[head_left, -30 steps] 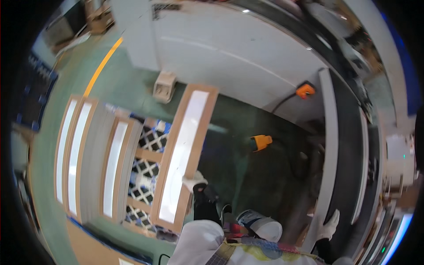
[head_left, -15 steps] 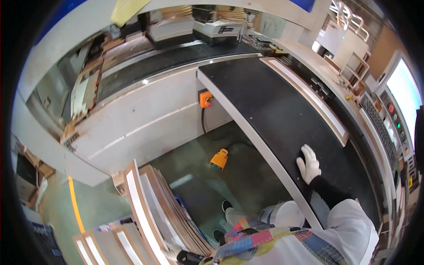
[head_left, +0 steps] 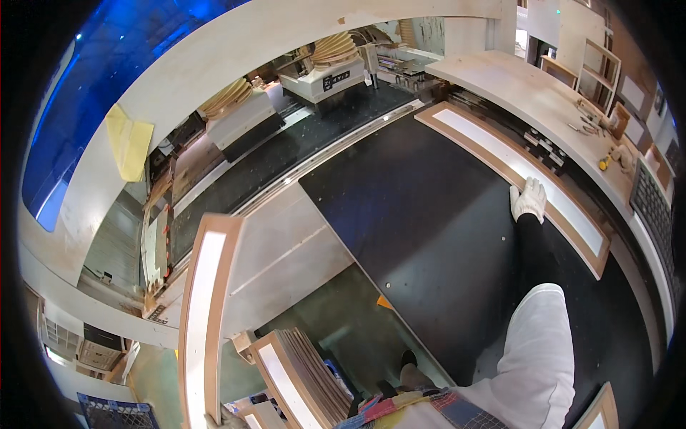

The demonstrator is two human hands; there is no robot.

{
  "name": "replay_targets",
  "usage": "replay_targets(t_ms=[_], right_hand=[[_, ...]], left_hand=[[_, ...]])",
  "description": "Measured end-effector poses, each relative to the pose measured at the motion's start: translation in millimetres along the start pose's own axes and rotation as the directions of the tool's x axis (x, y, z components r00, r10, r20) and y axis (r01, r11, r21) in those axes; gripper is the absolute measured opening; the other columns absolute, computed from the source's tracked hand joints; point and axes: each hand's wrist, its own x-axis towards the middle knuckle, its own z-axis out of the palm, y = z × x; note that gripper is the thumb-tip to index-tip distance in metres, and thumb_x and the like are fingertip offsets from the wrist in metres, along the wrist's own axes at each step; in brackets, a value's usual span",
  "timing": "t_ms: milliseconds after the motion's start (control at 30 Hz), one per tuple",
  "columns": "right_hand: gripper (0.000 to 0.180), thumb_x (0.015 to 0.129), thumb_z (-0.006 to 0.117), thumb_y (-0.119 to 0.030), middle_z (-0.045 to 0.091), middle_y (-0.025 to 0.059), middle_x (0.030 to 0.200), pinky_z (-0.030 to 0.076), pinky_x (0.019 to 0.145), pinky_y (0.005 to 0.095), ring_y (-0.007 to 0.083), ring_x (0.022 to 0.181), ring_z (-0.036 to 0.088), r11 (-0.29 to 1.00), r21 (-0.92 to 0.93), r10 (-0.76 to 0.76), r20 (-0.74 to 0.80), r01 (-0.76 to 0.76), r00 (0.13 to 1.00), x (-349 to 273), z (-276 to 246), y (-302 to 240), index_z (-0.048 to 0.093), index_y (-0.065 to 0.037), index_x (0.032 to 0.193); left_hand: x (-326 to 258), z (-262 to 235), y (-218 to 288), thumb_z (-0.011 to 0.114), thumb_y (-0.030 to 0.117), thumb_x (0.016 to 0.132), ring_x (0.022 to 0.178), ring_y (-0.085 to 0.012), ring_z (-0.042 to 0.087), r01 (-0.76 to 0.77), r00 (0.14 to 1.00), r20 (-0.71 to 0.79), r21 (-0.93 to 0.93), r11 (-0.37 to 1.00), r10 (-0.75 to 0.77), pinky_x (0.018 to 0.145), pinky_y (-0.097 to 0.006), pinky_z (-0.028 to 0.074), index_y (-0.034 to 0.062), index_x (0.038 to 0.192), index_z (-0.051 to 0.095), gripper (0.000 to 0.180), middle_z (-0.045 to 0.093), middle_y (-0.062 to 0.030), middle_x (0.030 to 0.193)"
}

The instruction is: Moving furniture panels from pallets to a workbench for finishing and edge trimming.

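My left hand [head_left: 229,419], partly cut off at the lower edge, is closed on the bottom end of a long brown-edged panel with a white middle strip [head_left: 204,314]. That panel stands nearly upright, left of the stack. On the black worktable, my white-gloved right hand [head_left: 529,200] rests against the near edge of a second long panel [head_left: 514,157], fingers extended and thumb apart. This second panel lies flat along the table's right side.
A stack of similar panels [head_left: 307,372] stands on the floor at lower left. Beyond the black table [head_left: 407,193] are machine heads with ribbed hoses [head_left: 321,82]. A pale ledge [head_left: 514,79] with tools and a keyboard [head_left: 650,207] runs along the right. Another panel's corner [head_left: 599,411] shows at lower right.
My left hand has raised a panel up and away from the stack. My right hand has moved forward from the bare tabletop to the panel lying there. The view has shifted.
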Motion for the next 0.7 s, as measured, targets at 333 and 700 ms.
replay_targets(t_ms=[333, 700], right_hand=[[0.047, 0.078, 0.066, -0.042, 0.057, 0.0211, 0.097, 0.042, 0.086, 0.0445, 0.0358, 0.097, 0.053, 0.98, 0.138, -0.165, 0.18, 0.141, 0.97, -45, -74, -5, 0.06, 0.001, 0.096], [0.055, 0.063, 0.079, -0.038, 0.05, 0.0174, 0.096, 0.039, 0.083, 0.0479, 0.0384, 0.092, 0.048, 0.943, 0.226, -0.29, 0.206, 0.243, 0.935, -225, -204, 8, 0.054, -0.005, 0.099]], left_hand=[[-24, 243, 13, 0.062, 0.014, 0.086, 0.104, -0.0269, 0.06, 0.456, 0.886, 0.349, -0.533, 0.713, -0.306, 0.088, -0.041, 0.053, -0.0044, 0.114, 0.055, 0.033, 0.062, -0.0147, 0.113], [-87, 491, -39, 0.054, 0.009, 0.087, 0.111, -0.0302, 0.055, 0.849, 0.229, 0.876, 0.033, 0.528, -0.424, 0.093, -0.049, 0.047, -0.0011, 0.116, 0.052, 0.031, 0.058, -0.0143, 0.116]])
